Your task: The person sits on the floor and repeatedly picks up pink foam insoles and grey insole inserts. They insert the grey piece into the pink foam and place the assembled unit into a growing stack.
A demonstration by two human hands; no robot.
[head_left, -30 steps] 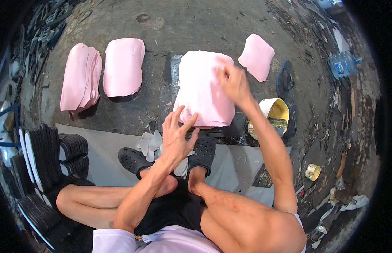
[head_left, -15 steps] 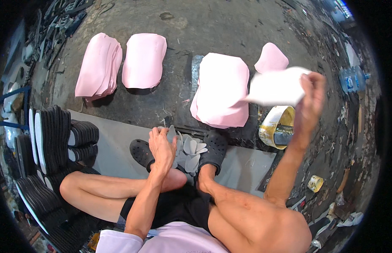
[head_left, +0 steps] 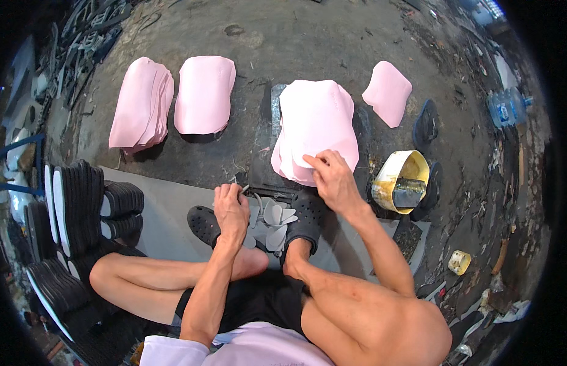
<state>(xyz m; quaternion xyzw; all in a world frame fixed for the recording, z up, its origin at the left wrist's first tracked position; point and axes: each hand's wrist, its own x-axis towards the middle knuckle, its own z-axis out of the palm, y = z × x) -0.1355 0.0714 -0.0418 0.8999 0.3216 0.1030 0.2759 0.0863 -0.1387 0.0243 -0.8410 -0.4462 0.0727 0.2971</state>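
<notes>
My right hand point(head_left: 337, 183) is at the front of the middle stack of pink sheets point(head_left: 317, 116). Its thumb and forefinger pinch the sheet on top near its edge. Over the toe of a black clog, my left hand point(head_left: 231, 210) is closed, with a small grey piece point(head_left: 245, 190) edge-on at its fingertips. Beside it, between my feet, lies a loose heap of grey teardrop-shaped pieces point(head_left: 275, 215). Farther right, one pink sheet point(head_left: 387, 93) rests flat on the floor.
Two more pink stacks point(head_left: 142, 104) point(head_left: 204, 94) stand at the far left. A cut-open yellow-white container point(head_left: 387, 180) sits to the right, near dark sandals point(head_left: 426, 124). Rows of black soles point(head_left: 79, 207) line my left side. A water bottle point(head_left: 507, 108) lies at the far right.
My right hand has come left and down from above the floor on the right, where it held a blurred pale sheet, to the middle stack. My left hand has barely moved.
</notes>
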